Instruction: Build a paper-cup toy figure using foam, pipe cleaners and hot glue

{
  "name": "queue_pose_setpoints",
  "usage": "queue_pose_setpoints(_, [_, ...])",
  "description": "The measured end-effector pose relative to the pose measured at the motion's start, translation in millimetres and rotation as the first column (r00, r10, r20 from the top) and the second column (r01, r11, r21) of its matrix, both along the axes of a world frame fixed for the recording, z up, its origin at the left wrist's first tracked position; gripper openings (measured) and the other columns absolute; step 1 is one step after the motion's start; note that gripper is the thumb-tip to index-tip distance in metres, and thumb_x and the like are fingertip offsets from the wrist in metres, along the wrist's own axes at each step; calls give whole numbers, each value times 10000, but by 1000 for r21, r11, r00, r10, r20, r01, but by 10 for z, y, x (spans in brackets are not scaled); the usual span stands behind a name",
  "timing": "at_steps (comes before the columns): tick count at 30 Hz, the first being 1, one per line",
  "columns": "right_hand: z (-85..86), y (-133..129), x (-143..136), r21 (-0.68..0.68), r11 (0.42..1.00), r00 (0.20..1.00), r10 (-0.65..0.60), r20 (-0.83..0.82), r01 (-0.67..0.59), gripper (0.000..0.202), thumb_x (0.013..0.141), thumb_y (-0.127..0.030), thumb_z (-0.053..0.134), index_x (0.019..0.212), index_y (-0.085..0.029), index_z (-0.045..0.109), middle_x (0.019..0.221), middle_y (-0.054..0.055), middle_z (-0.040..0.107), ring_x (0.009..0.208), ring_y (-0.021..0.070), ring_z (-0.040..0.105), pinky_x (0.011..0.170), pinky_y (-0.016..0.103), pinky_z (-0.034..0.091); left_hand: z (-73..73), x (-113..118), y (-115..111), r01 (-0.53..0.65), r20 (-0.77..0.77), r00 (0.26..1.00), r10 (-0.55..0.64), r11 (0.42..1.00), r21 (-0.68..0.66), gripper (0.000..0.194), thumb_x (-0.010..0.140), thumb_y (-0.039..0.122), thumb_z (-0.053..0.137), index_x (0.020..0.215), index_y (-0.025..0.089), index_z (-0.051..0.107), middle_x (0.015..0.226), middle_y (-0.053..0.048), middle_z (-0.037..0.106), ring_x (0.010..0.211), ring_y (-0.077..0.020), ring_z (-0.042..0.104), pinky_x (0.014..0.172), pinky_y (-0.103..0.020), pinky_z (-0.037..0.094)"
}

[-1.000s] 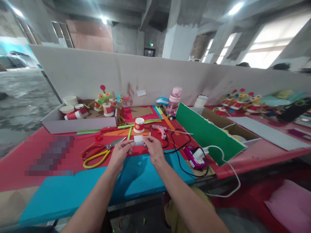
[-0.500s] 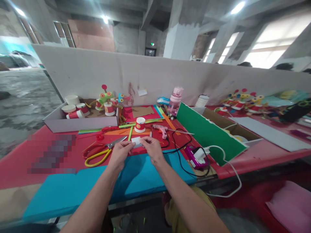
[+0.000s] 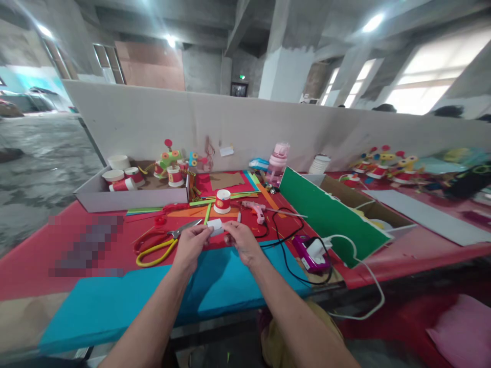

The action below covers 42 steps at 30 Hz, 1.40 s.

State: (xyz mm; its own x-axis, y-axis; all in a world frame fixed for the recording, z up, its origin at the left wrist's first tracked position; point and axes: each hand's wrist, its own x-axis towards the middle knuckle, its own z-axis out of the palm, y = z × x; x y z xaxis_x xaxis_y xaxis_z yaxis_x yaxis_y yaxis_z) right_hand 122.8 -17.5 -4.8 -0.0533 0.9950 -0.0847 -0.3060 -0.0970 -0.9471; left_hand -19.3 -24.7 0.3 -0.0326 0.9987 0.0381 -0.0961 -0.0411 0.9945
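A small piece of white paper is held between my two hands, above the near edge of the red tabletop. My left hand pinches its left side with thumb and forefinger. On its right side, my right hand grips it with the fingertips. Just beyond the paper stands a red and white paper cup, upside down. Scissors with yellow and red handles lie left of my left hand, blades pointing toward the paper. A pink glue gun rests on the table beyond my right hand.
A blue mat covers the front edge. At left, a box holds paper cups and a finished cup figure. On the right are a purple power strip with cables and a green-sided box. A pink bottle stands at the back.
The scene sits slightly lower in the view as the head tilts up a little. Both hands keep hold of the white paper, which looks slightly turned between the fingers.
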Motion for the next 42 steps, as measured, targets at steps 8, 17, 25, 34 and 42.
queue_pose_setpoints(8, [30, 22, 129, 68, 996, 991, 50, 125, -59, 218, 625, -353, 688, 700, -169, 598, 509, -64, 515, 485, 75, 429, 505, 207, 328, 15, -86, 31, 70, -140, 988, -66, 997, 22, 437, 714, 558, 672, 597, 138, 652, 512, -3, 540, 505, -105, 451, 519, -231, 343])
queue_pose_setpoints(17, [140, -76, 269, 222, 843, 666, 198, 719, -490, 32, 670, -137, 576, 683, -151, 601, 609, -45, 525, 567, 82, 448, 526, 196, 313, 79, -388, 106, 497, -741, 664, -99, 799, 339, 264, 840, 344, 585, 1042, 236, 716, 1286, -101, 607, 1228, -278, 507, 1062, -461, 363])
queue_pose_setpoints(25, [232, -82, 336, 282, 715, 452, 54, 890, -639, 85, 735, -91, 615, 781, -141, 665, 763, 10, 626, 681, 112, 535, 608, 208, 365, 33, -349, 77, 603, -770, 599, -220, 756, 253, 137, 832, 330, 606, 864, 223, 685, 1189, -94, 640, 1185, -264, 533, 1023, -424, 403])
queue_pose_setpoints(34, [277, -52, 273, 540, 840, 897, -197, 395, -54, 285, 817, -400, 645, 1029, -210, 659, 1002, 54, 655, 863, 162, 591, 782, 286, 473, 9, -246, 118, 226, -239, 957, -161, 935, 274, 187, 730, 374, 722, 723, 192, 678, 1144, -107, 671, 1089, -284, 599, 986, -424, 414])
queue_pose_setpoints(42, [103, -39, -13, 102, 995, 981, 7, -191, 12, 438, 653, -549, 757, 834, -157, 680, 608, -20, 569, 528, 78, 461, 511, 197, 378, -64, 51, 66, -87, 317, 948, 16, 973, 212, 237, 647, 347, 802, 760, 166, 698, 1316, -116, 584, 1200, -280, 539, 1020, -396, 393])
